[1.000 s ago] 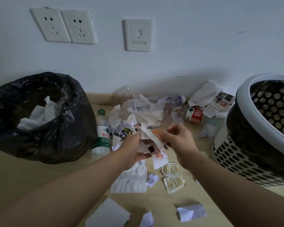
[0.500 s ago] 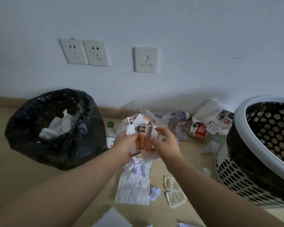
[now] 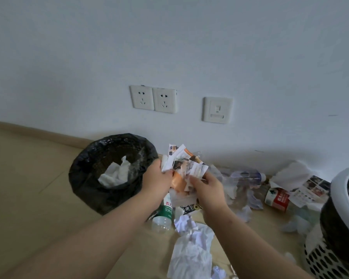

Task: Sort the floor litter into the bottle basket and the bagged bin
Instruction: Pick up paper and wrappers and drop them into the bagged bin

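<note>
- Several crumpled white sheets [image 3: 191, 252] are noted on the floor at lower centre, nearest the camera.
- A green-labelled bottle [image 3: 166, 210] is found lying just beyond them, partly hidden under the left forearm.
- A bundle of printed paper scraps [image 3: 187, 165] is held up at frame centre, just right of the bin mouth. It is pinched at its left edge by the left hand [image 3: 156, 178] and gripped from lower right by the curled fingers of the right hand [image 3: 207, 190].
- The bagged bin [image 3: 85, 188] is recorded at centre left, with white tissue [image 3: 117, 174] inside.
- The bottle basket [image 3: 322, 260] is cut off by the right edge.
- A red-labelled bottle [image 3: 277, 199] and a clear bottle [image 3: 246, 176] are observed among litter along the wall.
- Two sockets [image 3: 153, 99] and a switch [image 3: 217, 109] are mounted on the wall above.
</note>
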